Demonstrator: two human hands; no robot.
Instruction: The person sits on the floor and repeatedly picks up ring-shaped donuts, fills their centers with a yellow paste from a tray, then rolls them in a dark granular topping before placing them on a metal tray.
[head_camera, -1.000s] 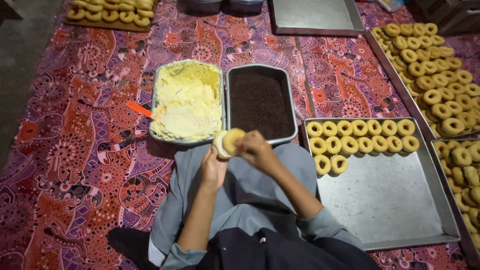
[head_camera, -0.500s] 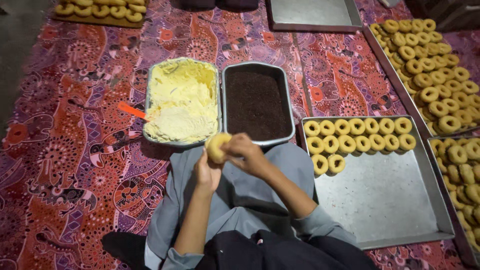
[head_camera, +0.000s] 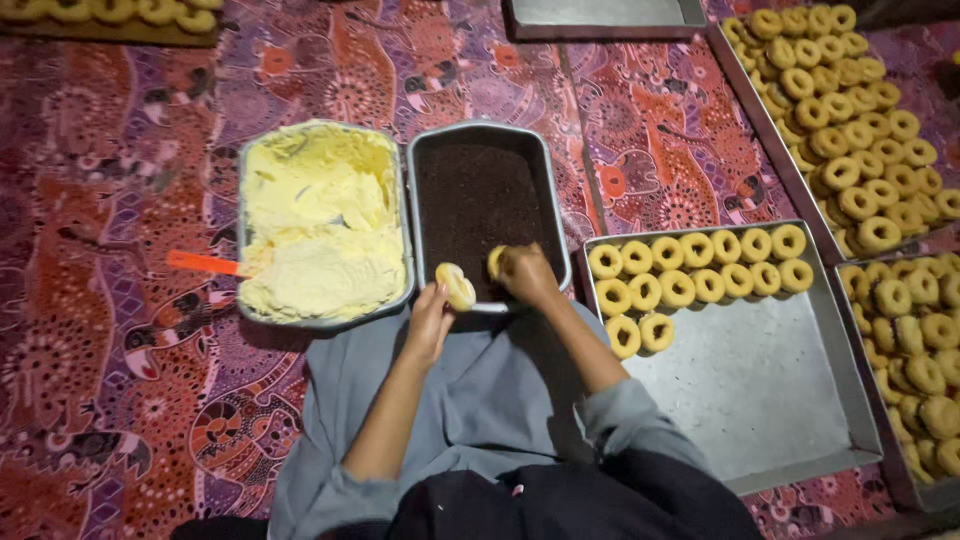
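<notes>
Cloth (head_camera: 120, 330), patterned red and purple, covered the whole frame. Large steel tray (head_camera: 770, 400) at lower right held two rows of ring doughnuts (head_camera: 700, 270). At centre sat a pan of pale yellow cream (head_camera: 320, 220) and a pan of dark chocolate sprinkles (head_camera: 480, 200). Left hand (head_camera: 432, 318) clamped a doughnut half (head_camera: 457, 286) at the sprinkle pan's near rim; right hand (head_camera: 527, 275) pinched another half (head_camera: 495, 262) over the sprinkles.
</notes>
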